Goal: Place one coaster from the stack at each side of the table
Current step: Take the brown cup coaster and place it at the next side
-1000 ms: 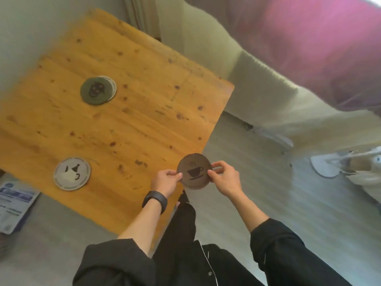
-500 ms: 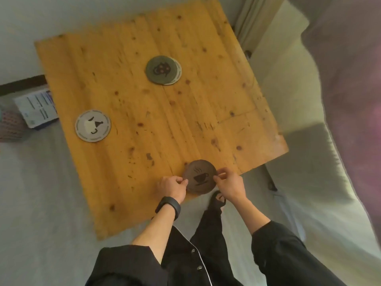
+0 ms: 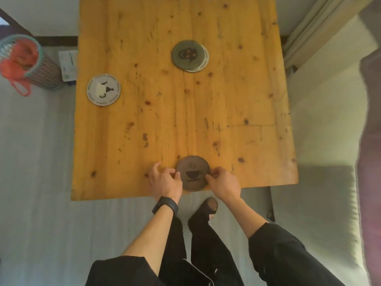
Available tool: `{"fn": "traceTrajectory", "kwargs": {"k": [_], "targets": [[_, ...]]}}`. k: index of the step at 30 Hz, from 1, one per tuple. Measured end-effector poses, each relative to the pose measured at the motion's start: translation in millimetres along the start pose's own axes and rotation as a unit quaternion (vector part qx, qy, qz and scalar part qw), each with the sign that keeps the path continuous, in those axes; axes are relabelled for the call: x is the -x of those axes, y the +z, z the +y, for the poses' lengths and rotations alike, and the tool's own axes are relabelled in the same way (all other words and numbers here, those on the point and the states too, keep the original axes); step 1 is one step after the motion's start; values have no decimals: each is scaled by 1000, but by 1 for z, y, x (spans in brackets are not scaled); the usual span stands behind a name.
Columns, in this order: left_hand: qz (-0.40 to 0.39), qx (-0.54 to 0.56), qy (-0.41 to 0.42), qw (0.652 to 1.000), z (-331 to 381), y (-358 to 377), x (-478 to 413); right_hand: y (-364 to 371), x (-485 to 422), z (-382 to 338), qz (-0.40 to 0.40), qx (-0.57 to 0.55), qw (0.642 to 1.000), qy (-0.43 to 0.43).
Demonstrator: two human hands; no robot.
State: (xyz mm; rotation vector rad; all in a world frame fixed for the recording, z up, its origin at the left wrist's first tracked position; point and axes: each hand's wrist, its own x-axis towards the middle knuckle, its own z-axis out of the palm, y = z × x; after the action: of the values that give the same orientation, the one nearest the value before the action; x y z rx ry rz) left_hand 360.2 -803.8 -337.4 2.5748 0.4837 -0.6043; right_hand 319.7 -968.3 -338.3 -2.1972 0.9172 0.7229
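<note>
Pinched one brown coaster between left hand and right hand fingers at worktop near edge; counted one white coaster, one stack of two

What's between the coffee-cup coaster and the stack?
Nothing: in the head view only bare wooden table separates the coffee-cup coaster from the stack.

The table runs off the top edge.
</note>
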Motion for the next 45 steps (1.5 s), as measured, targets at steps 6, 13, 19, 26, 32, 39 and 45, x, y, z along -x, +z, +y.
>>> {"fn": "traceTrajectory", "kwargs": {"k": [6,13,19,26,32,39,45], "targets": [[27,-8,8,1000,-6,-7,-5,11,5,-5,40,-19,999,-20],[64,1,3,998,-7,1,-8,11,1,-4,65,-60,996,-15],[94,38,15,995,-6,13,-19,19,-7,-4,103,-80,991,-20],[115,37,33,992,-13,22,-16,25,-7,-2,128,-104,986,-12],[115,22,45,992,-13,23,-19,14,-12,-6,77,-95,992,4],[130,2,52,990,-15,23,-19,28,-9,3,120,-80,989,-38],[140,-51,100,984,-14,27,-17,35,-7,9,181,50,965,-182]]}}
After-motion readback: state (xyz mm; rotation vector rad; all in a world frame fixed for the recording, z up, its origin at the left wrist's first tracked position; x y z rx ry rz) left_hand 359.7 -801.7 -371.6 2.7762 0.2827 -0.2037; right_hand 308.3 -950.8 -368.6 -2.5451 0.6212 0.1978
